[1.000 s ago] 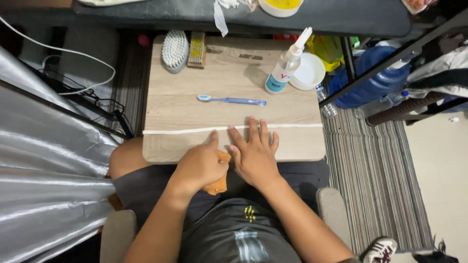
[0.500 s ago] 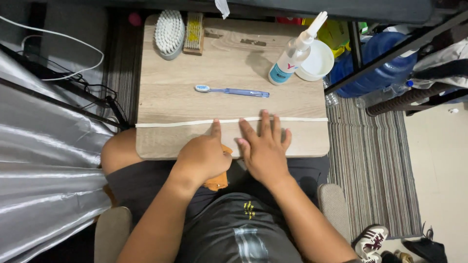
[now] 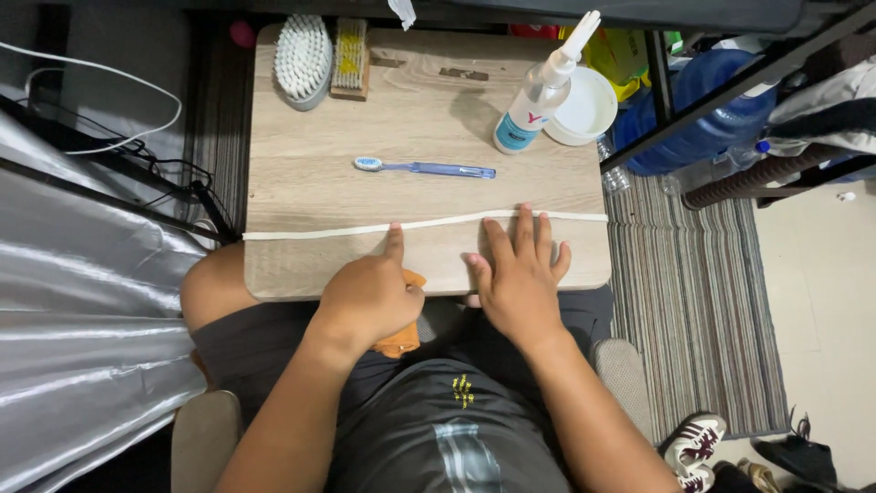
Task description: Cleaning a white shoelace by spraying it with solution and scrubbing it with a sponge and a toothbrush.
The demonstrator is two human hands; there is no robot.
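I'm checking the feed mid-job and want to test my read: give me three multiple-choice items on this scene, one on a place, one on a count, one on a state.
1. Where does the toothbrush lie on the table?
A. beyond the white lace
B. under the right hand
C. in the white bowl

2. How many scrubbing brushes sit at the table's far left corner?
A. one
B. two
C. four

3. How is the right hand placed?
A. curled into a fist
B. lifted off the table
C. flat, fingers spread

Answers:
1. A: it lies on the far side of the white lace, toward the spray bottle.
2. B: a white one and a wooden one lie side by side.
3. C: its palm rests on the tabletop and its fingertips reach the lace.
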